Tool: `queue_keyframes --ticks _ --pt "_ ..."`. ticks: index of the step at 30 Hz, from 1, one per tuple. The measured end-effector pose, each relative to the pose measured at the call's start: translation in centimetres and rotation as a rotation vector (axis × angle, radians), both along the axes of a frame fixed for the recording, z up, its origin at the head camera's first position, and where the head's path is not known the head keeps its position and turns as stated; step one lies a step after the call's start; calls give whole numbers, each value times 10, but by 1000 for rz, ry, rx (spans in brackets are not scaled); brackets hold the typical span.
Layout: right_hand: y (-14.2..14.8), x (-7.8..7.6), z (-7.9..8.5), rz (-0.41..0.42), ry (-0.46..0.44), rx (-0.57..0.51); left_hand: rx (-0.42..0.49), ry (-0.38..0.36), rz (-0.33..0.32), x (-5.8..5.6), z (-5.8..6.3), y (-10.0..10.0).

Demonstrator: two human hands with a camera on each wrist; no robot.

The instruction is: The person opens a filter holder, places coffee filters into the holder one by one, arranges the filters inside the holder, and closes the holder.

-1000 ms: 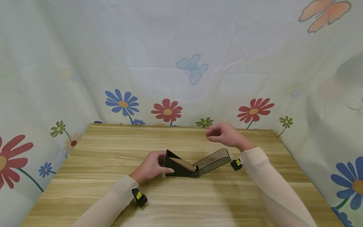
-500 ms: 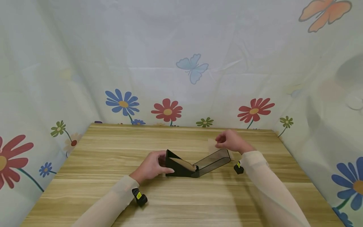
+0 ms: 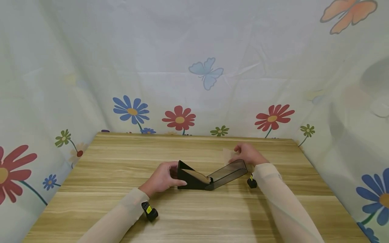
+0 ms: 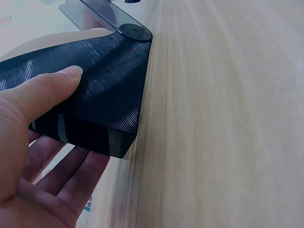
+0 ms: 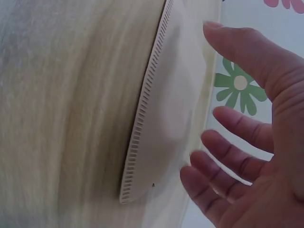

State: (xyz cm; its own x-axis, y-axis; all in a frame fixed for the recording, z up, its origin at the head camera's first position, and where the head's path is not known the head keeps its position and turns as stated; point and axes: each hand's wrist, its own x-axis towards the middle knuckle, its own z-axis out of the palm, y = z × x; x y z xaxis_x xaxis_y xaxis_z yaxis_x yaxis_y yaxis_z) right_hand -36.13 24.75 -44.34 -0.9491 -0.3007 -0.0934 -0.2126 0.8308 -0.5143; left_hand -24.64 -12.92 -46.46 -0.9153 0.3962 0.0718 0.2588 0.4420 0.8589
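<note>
My left hand grips the closed end of a black coffee filter holder. In the left wrist view the thumb lies on its ribbed side and the fingers are behind it. Tan filter papers stand inside. The holder's smoked see-through lid is swung out to the right. Behind the lid, a single tan paper coffee filter with a crimped edge lies on the table. My right hand is over this filter, fingers spread and relaxed, holding nothing; the lid partly covers the hand in the head view.
The wood-grain table ends at a hanging cloth printed with flowers and butterflies. This cloth rises along the back and both sides. Black wrist cameras are strapped on both sleeves.
The right hand has come down and slightly to the right, to the loose filter behind the lid. My left hand and the holder have stayed in place.
</note>
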Motion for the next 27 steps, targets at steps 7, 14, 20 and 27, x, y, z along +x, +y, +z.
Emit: queue_keyframes --ticks 7,14,20,27 --pt "-2 -5 -5 -30 -30 79 3 -6 6 1 2 1" --pt "-1 -10 -10 -24 -46 133 6 -12 11 2 4 2" --pt "2 -20 -23 -37 -50 140 7 -14 11 2 3 2" --pt "2 -25 -27 -22 -31 162 3 -15 11 1 3 2"
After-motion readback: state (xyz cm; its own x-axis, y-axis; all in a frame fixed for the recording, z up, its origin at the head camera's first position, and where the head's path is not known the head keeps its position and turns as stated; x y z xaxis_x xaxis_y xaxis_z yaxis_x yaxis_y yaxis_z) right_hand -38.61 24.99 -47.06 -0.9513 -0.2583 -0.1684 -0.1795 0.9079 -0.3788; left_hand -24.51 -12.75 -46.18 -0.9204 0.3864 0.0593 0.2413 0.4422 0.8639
